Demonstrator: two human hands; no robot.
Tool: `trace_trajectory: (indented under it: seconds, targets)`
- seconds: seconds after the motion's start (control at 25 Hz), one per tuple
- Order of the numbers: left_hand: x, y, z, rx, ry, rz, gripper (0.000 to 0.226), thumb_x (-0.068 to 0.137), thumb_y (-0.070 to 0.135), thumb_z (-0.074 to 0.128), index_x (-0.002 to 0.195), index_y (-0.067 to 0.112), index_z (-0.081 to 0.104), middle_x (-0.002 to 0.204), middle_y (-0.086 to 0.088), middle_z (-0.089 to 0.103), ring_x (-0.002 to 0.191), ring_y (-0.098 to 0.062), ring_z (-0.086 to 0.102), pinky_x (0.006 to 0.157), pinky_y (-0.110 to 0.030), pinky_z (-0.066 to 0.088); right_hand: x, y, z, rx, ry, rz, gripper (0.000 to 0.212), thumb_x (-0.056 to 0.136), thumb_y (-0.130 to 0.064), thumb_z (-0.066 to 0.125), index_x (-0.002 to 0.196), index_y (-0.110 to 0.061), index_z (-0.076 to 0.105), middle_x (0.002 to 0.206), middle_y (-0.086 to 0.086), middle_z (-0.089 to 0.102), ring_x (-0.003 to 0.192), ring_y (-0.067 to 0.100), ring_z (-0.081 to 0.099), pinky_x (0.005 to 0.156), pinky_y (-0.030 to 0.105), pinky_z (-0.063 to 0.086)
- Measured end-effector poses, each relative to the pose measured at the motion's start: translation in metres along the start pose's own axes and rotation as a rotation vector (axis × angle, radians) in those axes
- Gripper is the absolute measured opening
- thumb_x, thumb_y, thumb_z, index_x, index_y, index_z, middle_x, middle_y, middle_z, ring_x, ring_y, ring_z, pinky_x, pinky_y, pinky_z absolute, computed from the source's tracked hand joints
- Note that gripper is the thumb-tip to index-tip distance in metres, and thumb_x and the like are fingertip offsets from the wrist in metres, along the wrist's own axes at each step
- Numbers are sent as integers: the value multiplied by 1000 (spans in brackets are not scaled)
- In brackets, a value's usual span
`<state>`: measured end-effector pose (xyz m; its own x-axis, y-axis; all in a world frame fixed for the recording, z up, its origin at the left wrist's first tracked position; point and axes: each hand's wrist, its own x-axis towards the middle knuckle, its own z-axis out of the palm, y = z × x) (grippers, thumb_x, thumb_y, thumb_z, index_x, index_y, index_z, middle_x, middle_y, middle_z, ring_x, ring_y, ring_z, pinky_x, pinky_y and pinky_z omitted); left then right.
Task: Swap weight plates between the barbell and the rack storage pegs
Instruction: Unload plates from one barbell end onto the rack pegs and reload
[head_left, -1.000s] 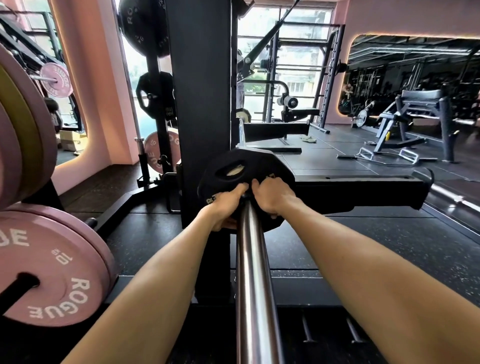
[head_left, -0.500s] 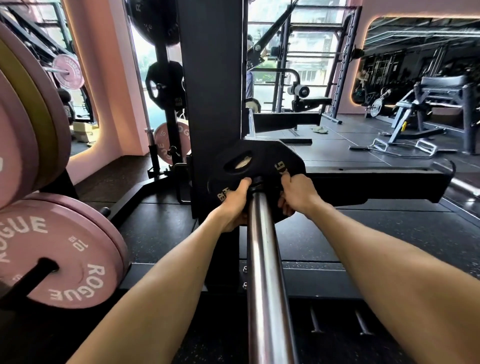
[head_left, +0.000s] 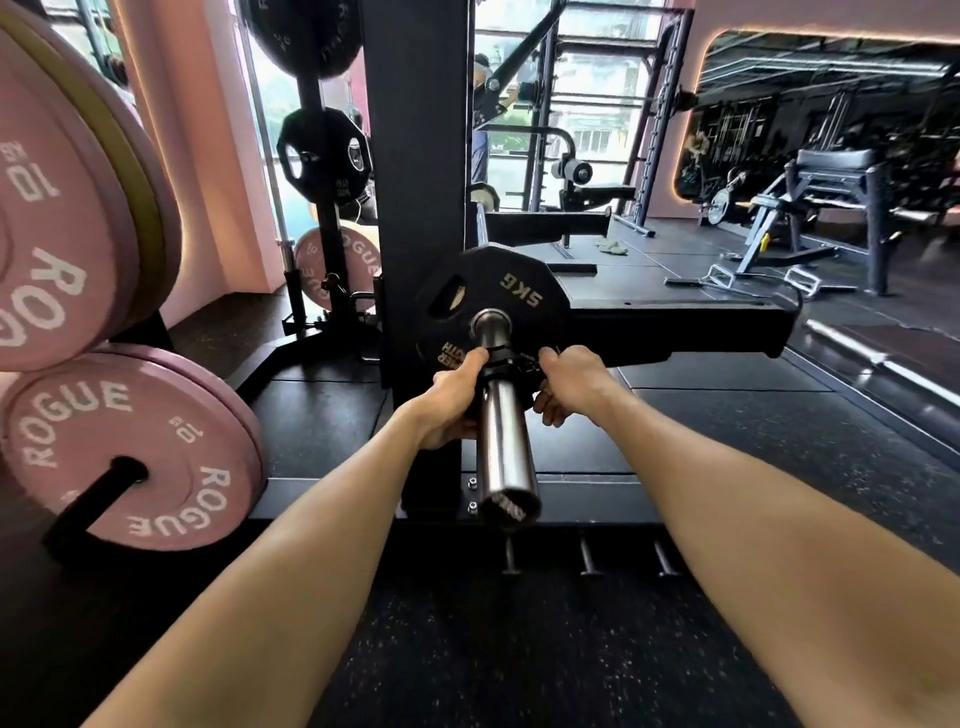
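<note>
1. Nearest the camera, the open end of the barbell sleeve (head_left: 506, 441) pointed back toward the person and carried nothing over its near stretch. That bare length was probably what gave a plate room to slide off or on.

2. A little farther along, both hands met at a black collar (head_left: 511, 361) wrapped around the sleeve. The left hand (head_left: 454, 397) had its grip curled against the collar's left side, thumb on top. The right hand (head_left: 569, 382) curled its fingers at the collar's right side, where a small lever seemed to stick out. Working from both sides looked like a way to steady the clamp while it was opened or shut; which of the two I could not tell.

3. Just behind the collar sat the black 5KG plate (head_left: 493, 306), threaded on the sleeve and seated inward. The collar lay close to its face, seemingly to stop it creeping outward.

4. Behind the plate stood the rack upright (head_left: 415, 182), with a spotter arm (head_left: 675, 322) reaching to the right.

5. To the left, pink ROGUE plates (head_left: 135, 447) hung on storage pegs, within easy reach for the swap.

6. Farther off, black plates (head_left: 324, 156) hung on another storage post, and a bench (head_left: 831, 171) stood across the gym floor.
</note>
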<state>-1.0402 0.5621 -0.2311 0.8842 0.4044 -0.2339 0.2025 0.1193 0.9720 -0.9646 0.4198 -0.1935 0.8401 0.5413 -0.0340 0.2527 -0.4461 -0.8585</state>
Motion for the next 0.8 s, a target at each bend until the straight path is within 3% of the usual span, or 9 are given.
trace_trajectory:
  seconds: [0.12, 0.2, 0.32, 0.52, 0.68, 0.8]
  targets:
    - [-55, -14, 9, 5, -40, 8, 90, 65, 69, 53, 124, 1, 59, 115, -21, 69, 99, -33, 69, 79, -43, 56, -57, 5, -1, 3, -5, -9, 47, 97, -19, 29, 71, 8, 57, 63, 23, 65, 45, 31, 58, 41, 27, 46]
    - [-93, -23, 16, -6, -47, 10, 89, 67, 70, 52, 124, 2, 59, 111, -21, 69, 93, -32, 69, 79, -45, 58, -92, 8, 0, -3, -6, -11, 48, 97, -19, 28, 71, 10, 57, 63, 24, 64, 44, 30, 57, 40, 26, 46]
    - [-146, -36, 26, 36, -97, 40, 74, 86, 63, 42, 121, 1, 58, 96, -19, 70, 78, -32, 70, 81, -44, 57, -142, 10, 1, -15, 7, -23, 49, 98, -20, 27, 72, 10, 55, 63, 23, 63, 41, 28, 56, 38, 24, 46]
    - [-204, -41, 30, 162, -159, 10, 72, 91, 60, 33, 111, -3, 61, 86, -18, 69, 66, -29, 68, 66, -33, 56, -198, 14, -1, 19, -7, 5, 39, 95, -17, 28, 81, 8, 54, 59, 22, 61, 42, 30, 56, 39, 25, 45]
    - [-228, -21, 42, 338, -202, 42, 72, 91, 62, 25, 94, 1, 61, 74, -17, 64, 54, -24, 59, 57, -28, 49, -221, 9, -20, 72, 57, 3, 34, 90, -16, 33, 71, 4, 53, 56, 21, 59, 37, 27, 52, 37, 23, 41]
    - [-221, 3, 55, 388, -162, 110, 82, 85, 69, 35, 109, -6, 56, 73, -17, 65, 50, -21, 57, 54, -28, 47, -216, 6, -45, 101, 101, -36, 37, 95, -22, 36, 71, 0, 52, 53, 14, 58, 35, 22, 47, 36, 21, 36]
